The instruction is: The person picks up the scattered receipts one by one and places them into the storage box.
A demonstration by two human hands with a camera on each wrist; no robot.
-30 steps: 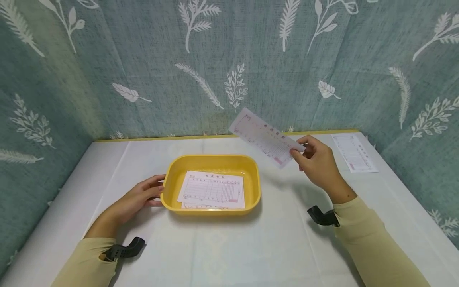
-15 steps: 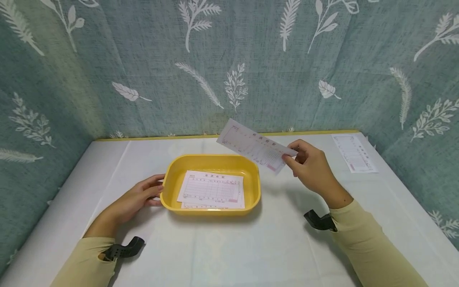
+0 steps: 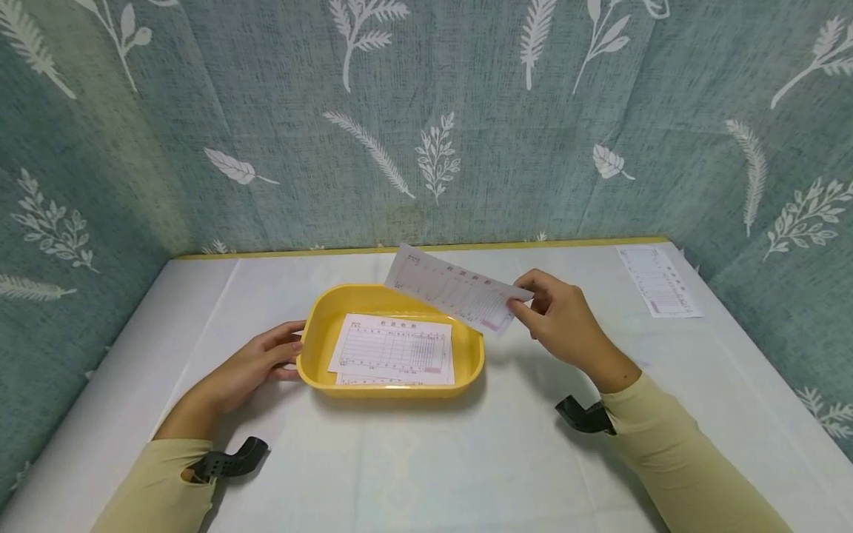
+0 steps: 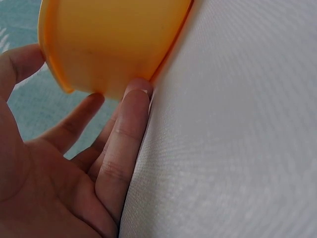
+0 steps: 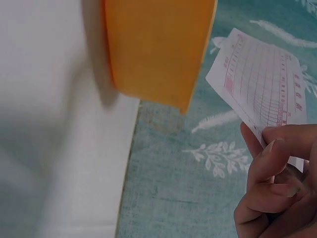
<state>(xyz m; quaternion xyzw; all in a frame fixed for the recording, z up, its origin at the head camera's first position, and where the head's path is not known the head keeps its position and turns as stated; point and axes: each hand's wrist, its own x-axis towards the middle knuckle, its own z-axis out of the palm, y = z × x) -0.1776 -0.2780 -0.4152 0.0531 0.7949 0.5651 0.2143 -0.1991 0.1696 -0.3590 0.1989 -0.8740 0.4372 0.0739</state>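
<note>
A yellow plastic basin [image 3: 393, 394] stands on the table. Inside it lie paper receipt slips, one printed slip [image 3: 393, 348] over another. My left hand [image 3: 256, 366] is at the basin's left end, fingers extended. In the left wrist view, the thumb [image 4: 29, 59] reaches the rim and the other fingertips meet the outer wall. With thumb and fingers my right hand [image 3: 556, 318] pinches a single receipt slip [image 3: 453, 289] by its right end. That slip hangs tilted in the air, overlapping the basin's back right corner in the head view.
Another receipt slip [image 3: 660, 281] lies on the table's far right. White cloth [image 3: 413, 466] covers the table, and a green leaf-patterned curtain [image 3: 400, 111] rises behind it and at both sides. Each wrist wears a black mount [image 3: 233, 459].
My right hand has carried its slip leftward and down, from right of the basin to over its back right corner. The left hand and the basin have stayed in place.
</note>
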